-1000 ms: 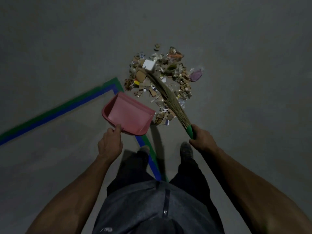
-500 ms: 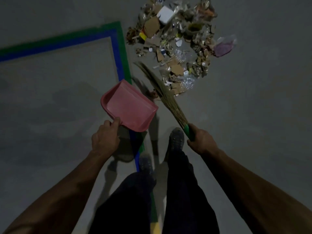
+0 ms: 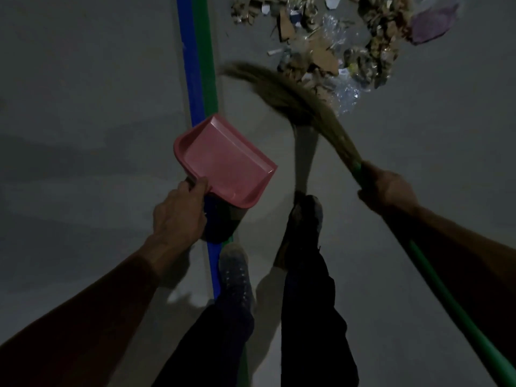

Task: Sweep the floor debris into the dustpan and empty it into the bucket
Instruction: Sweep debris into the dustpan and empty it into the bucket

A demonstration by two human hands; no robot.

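A: So, the debris [image 3: 329, 48] – we see it on the grey floor [image 3: 83, 107] at the top of view, well ahead of both hands: cardboard scraps, clear plastic bits, a purple piece [image 3: 432, 23] at the far right edge of the pile.

B: And the dustpan [image 3: 226, 160]?

A: Pink, held by our left hand [image 3: 178, 216]. Fingers curled round the handle at the pan's rear edge, thumb on top by the rim. Pan looks off the floor, open mouth facing fwd and right, nothing inside. It sits just ahead of that grip, over the blue and green tape [image 3: 199, 65], which runs away from us.

B: Broom [image 3: 304, 99]?

A: Our right hand [image 3: 388, 188] is wrapped tight round the green handle [image 3: 446, 294], right where the straw starts. Bristles fan fwd and left from the grip, blurred, tips ending near the tape; the near edge of the debris lies just behind the bristles. Can't tell if bristles touch the floor. Rest of the handle runs back under our right forearm to the bottom right corner.

B: Anything else?

A: Below the hands, our legs in dark trousers; left foot [image 3: 234, 275] on the tape behind the pan, right foot [image 3: 304, 219] between pan and broom hand, w/ the broom's shadow just ahead of it.
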